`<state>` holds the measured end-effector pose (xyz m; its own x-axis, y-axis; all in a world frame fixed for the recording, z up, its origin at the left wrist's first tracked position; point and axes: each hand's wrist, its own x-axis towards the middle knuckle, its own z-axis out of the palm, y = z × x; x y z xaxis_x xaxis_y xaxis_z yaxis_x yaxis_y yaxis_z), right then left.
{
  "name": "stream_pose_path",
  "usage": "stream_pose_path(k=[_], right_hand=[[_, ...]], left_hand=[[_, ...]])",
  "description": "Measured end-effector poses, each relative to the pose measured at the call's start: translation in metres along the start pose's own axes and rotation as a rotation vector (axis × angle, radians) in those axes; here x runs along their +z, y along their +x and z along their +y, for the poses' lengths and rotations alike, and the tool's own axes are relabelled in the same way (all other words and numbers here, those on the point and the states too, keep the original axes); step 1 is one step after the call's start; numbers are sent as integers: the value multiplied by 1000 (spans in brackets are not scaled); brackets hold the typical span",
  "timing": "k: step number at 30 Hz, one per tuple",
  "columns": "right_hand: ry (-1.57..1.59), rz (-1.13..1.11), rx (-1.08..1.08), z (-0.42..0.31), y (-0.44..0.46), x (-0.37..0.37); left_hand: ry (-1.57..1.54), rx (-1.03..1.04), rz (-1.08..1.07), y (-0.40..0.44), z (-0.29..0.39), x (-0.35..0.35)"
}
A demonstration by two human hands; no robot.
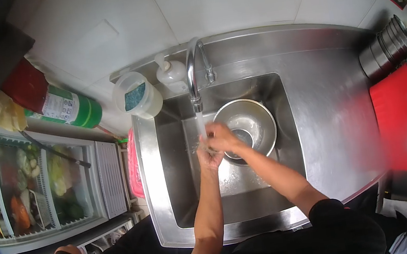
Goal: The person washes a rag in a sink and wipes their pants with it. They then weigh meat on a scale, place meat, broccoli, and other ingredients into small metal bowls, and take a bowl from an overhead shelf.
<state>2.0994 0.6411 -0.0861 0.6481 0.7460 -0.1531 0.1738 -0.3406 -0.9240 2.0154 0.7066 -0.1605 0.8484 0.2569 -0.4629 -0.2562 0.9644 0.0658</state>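
Observation:
Water runs from the chrome tap (192, 76) onto my two hands, which meet over the left part of the sink (180, 182). My left hand (209, 159) is lower, its fingers hidden by the splash and by the other hand. Just above it, touching it, my right hand (222, 138) has curled fingers; whatever may be in them is hidden. Behind my right hand, a round metal bowl (267, 128) stands in the sink with a smaller round metal piece inside it.
A soap pump bottle (171, 74) and a white tub (151, 103) holding a blue-green scouring pad stand behind the sink. Stacked metal containers (385, 52) and a red box (397, 120) are at right. A glass-topped fridge (45, 183) and another person's arm (69, 252) are at left.

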Motion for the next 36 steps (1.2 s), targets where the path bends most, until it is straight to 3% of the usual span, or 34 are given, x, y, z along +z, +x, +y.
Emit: stream_pose_path(k=[1, 3, 4, 6, 7, 9, 10, 11, 13, 15, 16, 17, 20, 21, 23, 24, 25, 27, 30, 32, 33, 35, 36], right_hand=[[-85, 116, -60, -11, 9, -11], [-243, 339, -229, -21, 44, -27], [-316, 450, -340, -21, 65, -32], [-500, 445, -253, -23, 94, -36], [-494, 451, -245, -19, 106, -39], [-648, 114, 6, -12, 123, -44], [-640, 121, 13, -15, 123, -50], [-504, 104, 30, -18, 122, -57], [-359, 100, 54, -6, 127, -73], [1049, 4, 274, 9, 124, -91], [1057, 18, 274, 8, 117, -90], [957, 117, 196, 7, 109, -85], [689, 335, 90, 12, 71, -63], [511, 426, 63, 21, 56, -53], [458, 268, 138, 47, 10, -31], [461, 305, 142, 49, -20, -20], [464, 338, 151, 48, -50, -8], [366, 310, 244, 63, -87, 18], [452, 288, 58, 47, -147, 31], [101, 88, -247, 38, -183, 28], [91, 131, -236, 35, -200, 26], [-454, 26, -399, 29, -227, 24], [-465, 65, -376, 30, -235, 27]], left_hand=[[-6, 3, 3, 6, 2, 0], [-37, -16, 489, 14, 7, -2], [-33, -15, 493, 18, 9, -16], [171, -29, 153, 28, 13, -44], [192, -40, 247, 18, 9, -24], [234, -26, 222, 9, 6, -9], [268, -9, 190, 4, 5, -1], [279, -17, 191, -3, 4, 7], [-2, 8, 97, -19, 4, 27], [61, -52, 76, -18, 10, 21], [114, -102, 48, -15, 11, 18], [254, -7, 154, -12, 9, 15], [377, 12, 81, -5, 14, -8], [614, 20, 229, -12, 9, 1], [696, -21, 215, -25, 3, 1], [763, -37, 213, -33, -1, 0], [817, 11, 375, -43, -14, 13], [823, -18, 352, -54, -26, 5], [837, -49, 263, -65, -36, -14], [807, -303, 134, -88, -36, -6], [855, -470, 183, -109, -34, 14], [864, -537, 106, -147, -39, 36], [879, -608, -142, -154, -39, 33]])
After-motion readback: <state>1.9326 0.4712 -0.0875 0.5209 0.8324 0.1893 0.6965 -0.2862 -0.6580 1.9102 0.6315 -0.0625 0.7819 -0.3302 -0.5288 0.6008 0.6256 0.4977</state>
